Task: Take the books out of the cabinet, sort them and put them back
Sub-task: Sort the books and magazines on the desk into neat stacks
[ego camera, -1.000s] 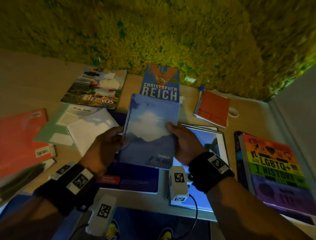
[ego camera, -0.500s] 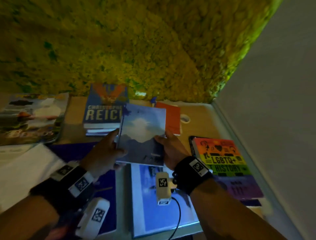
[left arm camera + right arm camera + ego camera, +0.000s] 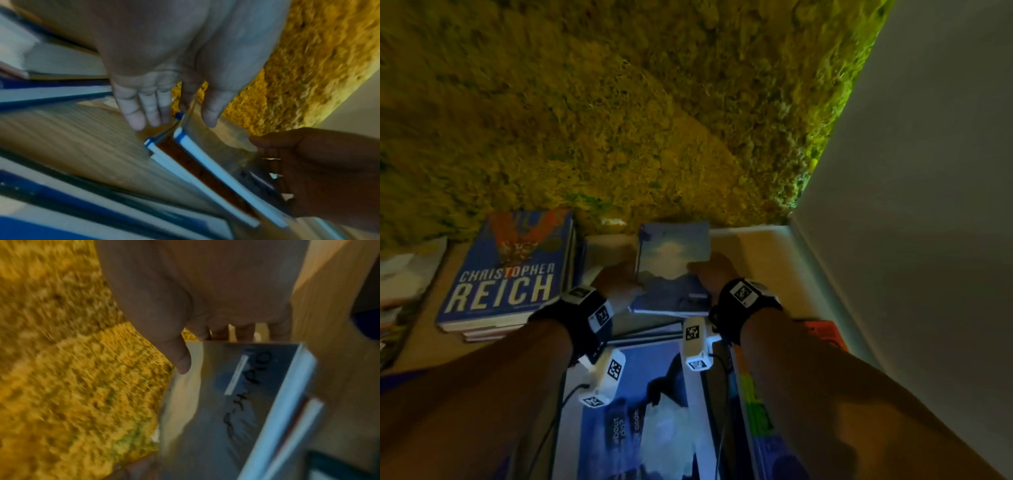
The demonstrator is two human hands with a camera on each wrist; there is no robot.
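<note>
A small blue book with a cloud on its cover (image 3: 674, 263) is held low over the wooden shelf near the back right corner. My left hand (image 3: 625, 274) pinches its left edge, thumb on the cover (image 3: 209, 113) and fingers (image 3: 144, 113) underneath. Holding the right edge is my right hand (image 3: 705, 265), thumb on top (image 3: 182, 363) and the fingers hidden under the book. In the right wrist view the cover shows black handwriting (image 3: 246, 386). An orange book (image 3: 195, 162) lies directly below it.
A stack topped by the blue "Christopher Reich" book (image 3: 510, 274) lies to the left. Nearer me are a large blue book (image 3: 640, 411), a rainbow-covered one (image 3: 753, 394) and an orange corner (image 3: 825, 330). A moss wall (image 3: 619, 120) backs the shelf, with a grey wall (image 3: 928, 205) on the right.
Both hands have carried the cloud-cover book forward and to the right, from above the middle books to over the orange book by the back corner. The head view has turned right.
</note>
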